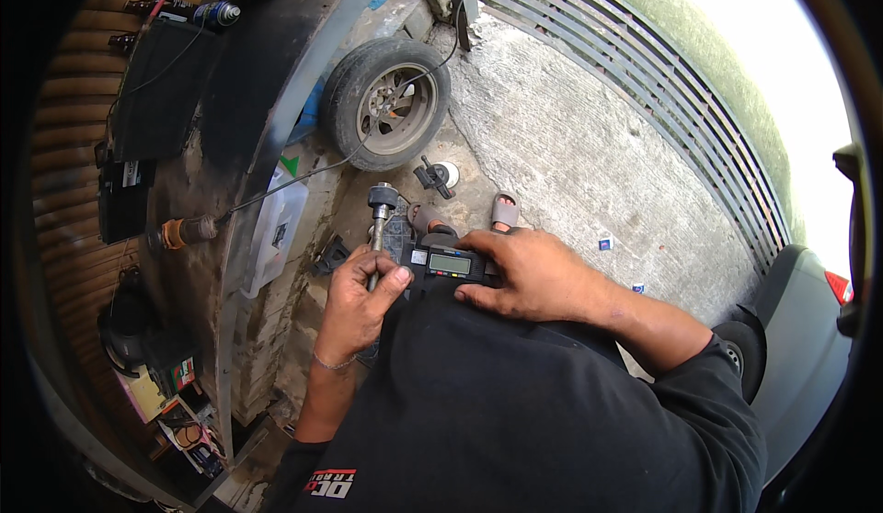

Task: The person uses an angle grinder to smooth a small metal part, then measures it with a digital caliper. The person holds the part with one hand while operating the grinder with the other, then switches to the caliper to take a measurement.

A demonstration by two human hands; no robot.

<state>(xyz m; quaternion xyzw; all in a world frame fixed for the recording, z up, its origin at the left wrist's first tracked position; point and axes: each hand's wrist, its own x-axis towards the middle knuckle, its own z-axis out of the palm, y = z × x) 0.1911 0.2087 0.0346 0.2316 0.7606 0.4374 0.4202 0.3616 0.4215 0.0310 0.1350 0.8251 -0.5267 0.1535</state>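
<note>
My left hand (354, 300) is closed around a metal rod with a thick dark collar (383, 197) near its far end. The rod points away from me, its lower end between my thumb and fingers. In my right hand (533, 276) is a digital caliper (450, 265) with a small grey screen and coloured buttons, held in front of my dark shirt. My right fingers and thumb wrap its right end. The caliper sits just right of the rod; whether the two touch I cannot tell. The caliper's jaws are not clearly visible.
A dark workbench (241, 99) runs along the left, with a black cord (303, 178) hanging off it. Beyond my hands stands a tyred wheel (391, 104), near a black clamp-like tool (434, 178). A clear plastic bin (271, 228) is below the bench. A slatted metal fence (635, 81) and a grey car (809, 357) stand at the right.
</note>
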